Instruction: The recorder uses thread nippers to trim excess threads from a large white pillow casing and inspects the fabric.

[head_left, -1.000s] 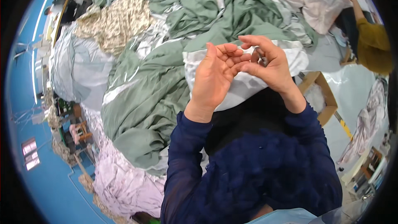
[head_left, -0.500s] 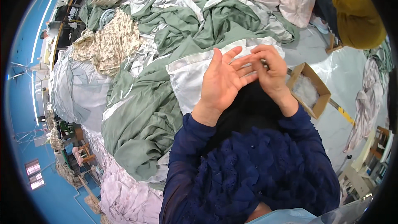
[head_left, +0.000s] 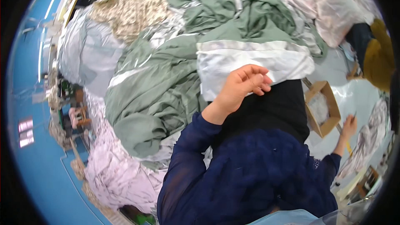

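White cloth [head_left: 250, 64], a folded piece with a grey stripe, lies on the heap of green sheets [head_left: 154, 96] right in front of me, and my left hand [head_left: 243, 84] rests on its lower edge with the fingers curled loosely, pinching nothing that I can make out. My right hand [head_left: 349, 126] reaches out to the side past the open cardboard box [head_left: 321, 108], fingers closed on a thin yellow stick [head_left: 348, 145].

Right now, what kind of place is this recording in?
Probably a textile or garment workroom. Heaps of green fabric, pink fabric and a floral piece lie piled together, many in clear plastic. A cardboard box sits on the floor, and another person is nearby.
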### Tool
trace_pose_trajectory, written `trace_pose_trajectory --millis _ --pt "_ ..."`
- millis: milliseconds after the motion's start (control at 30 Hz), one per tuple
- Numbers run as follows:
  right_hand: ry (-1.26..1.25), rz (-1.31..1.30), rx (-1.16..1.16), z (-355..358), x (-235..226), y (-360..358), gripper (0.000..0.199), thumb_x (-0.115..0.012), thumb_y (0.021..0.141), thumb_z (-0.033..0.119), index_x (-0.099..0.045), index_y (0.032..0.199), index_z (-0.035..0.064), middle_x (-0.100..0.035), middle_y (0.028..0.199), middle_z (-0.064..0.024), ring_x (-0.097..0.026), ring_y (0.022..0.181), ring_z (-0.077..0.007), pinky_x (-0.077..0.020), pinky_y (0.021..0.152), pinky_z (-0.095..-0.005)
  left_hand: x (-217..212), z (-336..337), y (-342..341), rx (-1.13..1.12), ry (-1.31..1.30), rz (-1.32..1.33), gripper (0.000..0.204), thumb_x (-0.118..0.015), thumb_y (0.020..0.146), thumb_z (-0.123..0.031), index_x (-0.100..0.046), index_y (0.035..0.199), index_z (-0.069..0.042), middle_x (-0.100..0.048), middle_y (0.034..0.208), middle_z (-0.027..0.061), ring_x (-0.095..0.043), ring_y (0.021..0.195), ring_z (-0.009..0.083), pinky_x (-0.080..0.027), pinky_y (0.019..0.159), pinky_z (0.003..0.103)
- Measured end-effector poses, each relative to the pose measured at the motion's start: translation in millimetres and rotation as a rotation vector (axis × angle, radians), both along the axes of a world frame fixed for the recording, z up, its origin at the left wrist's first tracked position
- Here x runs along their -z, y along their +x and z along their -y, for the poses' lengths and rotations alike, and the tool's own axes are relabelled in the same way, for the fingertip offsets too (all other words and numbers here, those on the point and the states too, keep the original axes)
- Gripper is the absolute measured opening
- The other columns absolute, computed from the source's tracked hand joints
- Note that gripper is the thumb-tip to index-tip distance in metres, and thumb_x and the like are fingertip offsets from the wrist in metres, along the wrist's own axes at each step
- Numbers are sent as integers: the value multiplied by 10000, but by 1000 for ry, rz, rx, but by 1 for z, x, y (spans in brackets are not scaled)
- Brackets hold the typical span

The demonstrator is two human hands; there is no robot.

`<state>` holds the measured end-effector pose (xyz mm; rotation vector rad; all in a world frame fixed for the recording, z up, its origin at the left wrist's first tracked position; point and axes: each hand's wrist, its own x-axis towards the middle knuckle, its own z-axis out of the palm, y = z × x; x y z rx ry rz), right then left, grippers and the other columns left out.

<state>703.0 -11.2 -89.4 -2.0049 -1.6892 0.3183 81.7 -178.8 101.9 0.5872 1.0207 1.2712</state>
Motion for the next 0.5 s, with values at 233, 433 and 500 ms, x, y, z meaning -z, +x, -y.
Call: trace_pose_trajectory --millis 233,433,500 --pt "-99 623 100 18 -12 39 502 -619 929 354 -614 1277 -7 -714 1122 -175 -704 992 -288 -519 837 -409 31 40 -64 -742 102 -1238 180 -684 847 -2 -679 1027 11 -653 1016 115 -643 806 217 -524 689 293" --pt "-48 -396 -368 -23 -94 -246 415 -623 932 66 -581 1341 10 -709 1104 -133 -681 937 -157 -514 847 -275 64 25 -105 -769 127 -1282 163 -710 813 -11 -699 976 -9 -650 991 114 -622 853 250 -519 696 337" --pt "-55 -537 -652 -15 -110 -339 418 -556 899 -42 -607 1311 16 -678 1017 -71 -661 914 -131 -509 848 -257 71 14 -111 -732 128 -1267 150 -721 801 -17 -706 950 -16 -651 961 104 -617 846 258 -514 697 346"
